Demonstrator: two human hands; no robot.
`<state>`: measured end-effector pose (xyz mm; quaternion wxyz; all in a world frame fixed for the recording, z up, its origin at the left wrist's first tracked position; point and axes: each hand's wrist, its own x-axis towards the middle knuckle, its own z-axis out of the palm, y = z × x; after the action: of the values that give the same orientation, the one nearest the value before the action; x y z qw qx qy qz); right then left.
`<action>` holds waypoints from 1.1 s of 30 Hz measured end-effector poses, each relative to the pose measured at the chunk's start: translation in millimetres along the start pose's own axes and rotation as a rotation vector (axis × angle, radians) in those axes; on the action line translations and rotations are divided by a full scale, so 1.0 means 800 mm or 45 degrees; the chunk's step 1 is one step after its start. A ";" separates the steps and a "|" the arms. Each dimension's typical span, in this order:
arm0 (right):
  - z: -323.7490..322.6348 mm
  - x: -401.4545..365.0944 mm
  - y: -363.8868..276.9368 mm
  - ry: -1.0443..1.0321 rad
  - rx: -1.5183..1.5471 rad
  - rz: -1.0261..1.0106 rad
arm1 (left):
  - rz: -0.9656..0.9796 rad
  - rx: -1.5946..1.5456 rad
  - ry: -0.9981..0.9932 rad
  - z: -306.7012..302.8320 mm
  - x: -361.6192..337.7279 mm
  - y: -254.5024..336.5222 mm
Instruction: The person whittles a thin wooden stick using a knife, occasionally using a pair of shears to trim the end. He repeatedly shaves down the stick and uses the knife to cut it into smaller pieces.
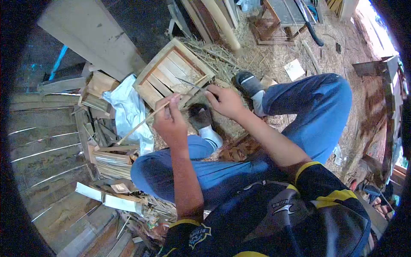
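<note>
My left hand point(171, 121) is closed around a thin wooden stick point(143, 121), which slants from the lower left up past my fingertips. In my right hand point(224, 102) is a knife, gripped near its handle, its narrow blade point(188, 82) pointing up and left. The blade crosses close to the upper end of the stick in this view. Both hands are above the near edge of a shallow wooden crate point(145, 88) with a slatted bottom, which lies on the floor by my feet. The knife's handle is mostly hidden in my fist.
A pale plastic sack point(128, 109) lies left of the crate, beside a small wooden box point(99, 88). Bundled thin sticks point(112, 165) rest below it. Shavings cover the floor point(261, 60). A white paper point(294, 69) lies near my shoe point(249, 83); a low wooden stand point(274, 32) is beyond.
</note>
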<state>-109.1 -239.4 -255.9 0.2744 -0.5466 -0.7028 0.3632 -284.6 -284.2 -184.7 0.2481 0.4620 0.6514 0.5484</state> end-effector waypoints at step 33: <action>0.020 -0.006 0.076 0.102 -0.129 0.235 | 0.044 0.015 -0.042 0.002 -0.006 0.008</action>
<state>-85.9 -239.2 -314.3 0.2396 -0.6363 -0.6555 0.3286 -278.9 -288.0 -180.3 0.2467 0.4835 0.6424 0.5409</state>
